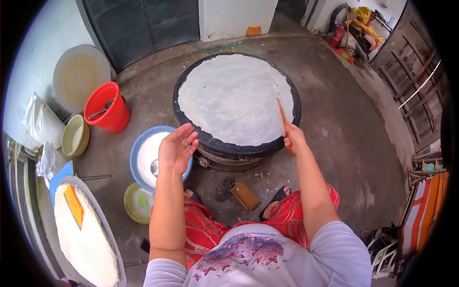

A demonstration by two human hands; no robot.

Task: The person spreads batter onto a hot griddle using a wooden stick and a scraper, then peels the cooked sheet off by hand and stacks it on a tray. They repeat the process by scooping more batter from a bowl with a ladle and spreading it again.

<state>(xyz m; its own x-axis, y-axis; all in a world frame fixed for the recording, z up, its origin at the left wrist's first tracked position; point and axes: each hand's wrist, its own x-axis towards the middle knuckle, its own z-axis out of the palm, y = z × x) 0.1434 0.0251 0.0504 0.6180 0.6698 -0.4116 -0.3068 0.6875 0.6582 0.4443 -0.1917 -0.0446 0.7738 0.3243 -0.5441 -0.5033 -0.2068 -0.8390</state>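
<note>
Grasping a thin wooden stick (282,112), the right grip (294,137) is closed around its lower part at the right-hand edge of a large round griddle (215,143). The stick points up and away from the person, its far end over a broad pale sheet (234,98) that covers most of the griddle inside the dark rim; whether that end touches the sheet, I cannot tell. The sheet looks thin and slightly wrinkled, with an uneven edge and small dark flecks

The left grip (177,149) is released, its palm turned up and its fingers parted and half curled, between the griddle and a blue basin (136,143) and overlapping the basin in view. White contents fill much of the basin, and a metal ladle (154,167) lies in it. Just beside the basin, nearer the person, sits a green bowl (130,210)

On the floor (334,158) between the person's feet and the griddle lies a brown block (245,196), with a dark crumpled thing (224,189) next to it. At lower left, a yellow-orange scraper (74,205) rests on a long pale stack (88,244). Farther off stands a red bucket (111,119)
</note>
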